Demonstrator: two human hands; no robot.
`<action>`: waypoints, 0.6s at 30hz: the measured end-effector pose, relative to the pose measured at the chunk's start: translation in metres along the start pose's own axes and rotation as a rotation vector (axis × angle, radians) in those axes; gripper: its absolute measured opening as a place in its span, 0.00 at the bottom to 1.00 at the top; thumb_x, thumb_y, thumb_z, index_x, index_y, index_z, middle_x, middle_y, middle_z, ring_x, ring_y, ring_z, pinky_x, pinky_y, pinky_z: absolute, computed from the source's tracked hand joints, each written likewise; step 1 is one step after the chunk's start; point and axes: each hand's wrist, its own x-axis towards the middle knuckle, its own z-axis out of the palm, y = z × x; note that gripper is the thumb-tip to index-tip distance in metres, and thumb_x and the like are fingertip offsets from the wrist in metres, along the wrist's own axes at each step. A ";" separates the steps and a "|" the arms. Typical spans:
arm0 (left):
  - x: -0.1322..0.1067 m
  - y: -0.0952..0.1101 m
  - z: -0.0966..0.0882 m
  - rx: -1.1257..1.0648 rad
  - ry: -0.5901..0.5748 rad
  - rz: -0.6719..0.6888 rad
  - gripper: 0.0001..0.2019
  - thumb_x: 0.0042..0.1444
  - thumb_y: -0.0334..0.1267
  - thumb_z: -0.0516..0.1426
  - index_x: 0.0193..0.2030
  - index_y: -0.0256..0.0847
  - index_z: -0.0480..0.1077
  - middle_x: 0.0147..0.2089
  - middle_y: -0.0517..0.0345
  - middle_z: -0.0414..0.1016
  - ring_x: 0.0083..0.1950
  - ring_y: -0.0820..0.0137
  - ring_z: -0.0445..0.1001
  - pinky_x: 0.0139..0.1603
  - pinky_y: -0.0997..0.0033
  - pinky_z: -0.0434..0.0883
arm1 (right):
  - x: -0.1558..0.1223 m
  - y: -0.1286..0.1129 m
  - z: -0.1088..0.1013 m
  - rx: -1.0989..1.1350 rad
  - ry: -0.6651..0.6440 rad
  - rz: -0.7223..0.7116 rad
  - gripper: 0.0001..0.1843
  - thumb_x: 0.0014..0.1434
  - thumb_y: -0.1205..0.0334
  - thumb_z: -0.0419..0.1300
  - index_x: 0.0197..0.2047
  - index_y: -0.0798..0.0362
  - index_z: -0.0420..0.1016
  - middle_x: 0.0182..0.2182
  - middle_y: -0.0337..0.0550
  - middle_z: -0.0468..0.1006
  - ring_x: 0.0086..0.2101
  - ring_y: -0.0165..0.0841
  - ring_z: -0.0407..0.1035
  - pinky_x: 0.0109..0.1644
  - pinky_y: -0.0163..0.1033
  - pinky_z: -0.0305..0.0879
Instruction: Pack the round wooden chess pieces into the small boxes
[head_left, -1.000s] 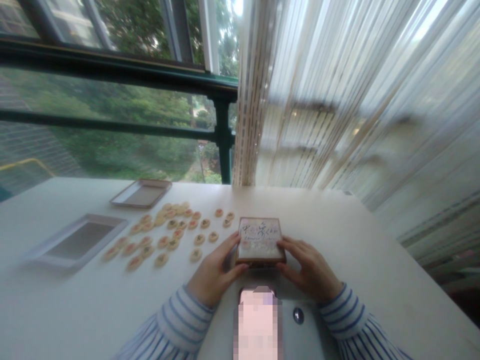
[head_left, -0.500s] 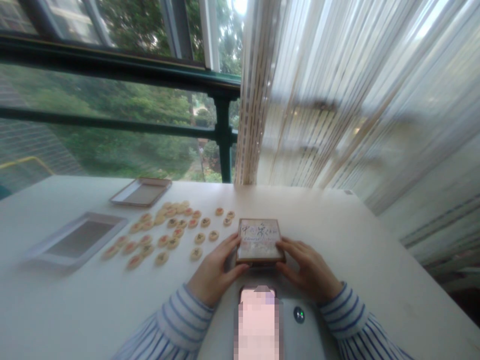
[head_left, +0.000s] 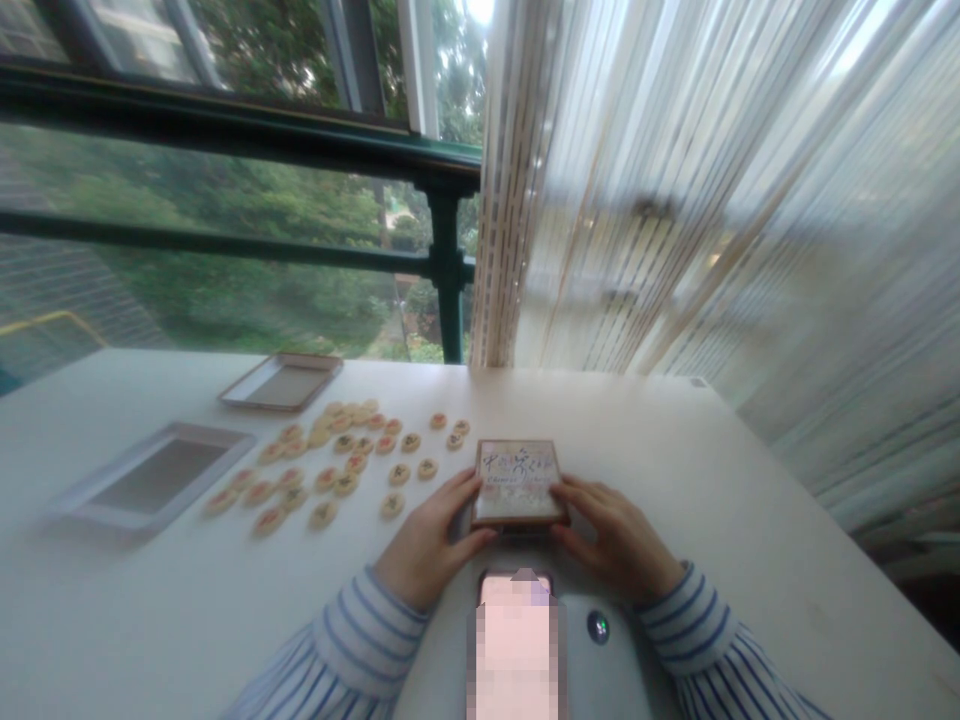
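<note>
Basically no change vs 0.5 s ago: the person's left hand and right hand, both part-curled, still grip opposite sides of the Chinese chess box on the white table, right of loose xiangqi pieces, so handling hasn't visibly advanced.

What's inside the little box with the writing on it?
The box is covered by its printed top, so whatever is inside, if anything, can't be seen. The left hand and right hand hold its sides. Round pieces lie outside, on the white table.
</note>
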 end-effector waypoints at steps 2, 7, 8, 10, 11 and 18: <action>0.000 0.000 0.000 0.002 -0.004 -0.006 0.26 0.46 0.43 0.58 0.54 0.41 0.62 0.57 0.47 0.63 0.58 0.60 0.61 0.57 0.55 0.60 | 0.000 0.000 0.000 -0.003 -0.012 0.005 0.25 0.51 0.58 0.57 0.53 0.50 0.62 0.50 0.48 0.68 0.46 0.39 0.65 0.47 0.46 0.65; -0.001 -0.001 0.001 0.021 -0.007 0.000 0.26 0.45 0.42 0.58 0.53 0.43 0.63 0.56 0.48 0.64 0.57 0.60 0.62 0.56 0.55 0.61 | -0.001 0.001 0.002 0.000 0.006 -0.008 0.25 0.51 0.59 0.57 0.53 0.49 0.63 0.49 0.48 0.69 0.45 0.38 0.66 0.47 0.45 0.65; -0.001 -0.001 0.001 0.027 -0.007 0.000 0.26 0.45 0.42 0.58 0.53 0.43 0.63 0.56 0.49 0.64 0.57 0.60 0.62 0.56 0.55 0.61 | -0.001 0.001 0.002 -0.001 0.008 -0.011 0.25 0.50 0.59 0.58 0.53 0.49 0.63 0.49 0.48 0.69 0.45 0.38 0.66 0.47 0.45 0.65; -0.001 -0.001 0.001 0.034 -0.005 0.003 0.26 0.45 0.41 0.58 0.53 0.43 0.63 0.56 0.49 0.64 0.57 0.60 0.62 0.56 0.56 0.61 | -0.001 0.002 0.002 -0.003 0.004 -0.013 0.25 0.50 0.58 0.58 0.52 0.49 0.63 0.49 0.48 0.69 0.45 0.38 0.66 0.46 0.45 0.65; -0.001 -0.001 0.001 0.035 -0.005 0.006 0.26 0.44 0.40 0.58 0.53 0.43 0.63 0.56 0.49 0.64 0.57 0.60 0.62 0.56 0.56 0.61 | -0.001 0.002 0.002 -0.004 0.000 -0.012 0.25 0.50 0.58 0.58 0.52 0.49 0.63 0.49 0.48 0.69 0.45 0.38 0.66 0.46 0.45 0.65; 0.000 0.001 0.000 0.029 -0.017 -0.007 0.26 0.44 0.40 0.59 0.52 0.43 0.63 0.56 0.49 0.64 0.56 0.60 0.63 0.56 0.56 0.61 | -0.001 0.001 0.001 -0.012 -0.032 0.004 0.24 0.51 0.58 0.57 0.52 0.49 0.64 0.49 0.47 0.69 0.44 0.39 0.66 0.46 0.45 0.65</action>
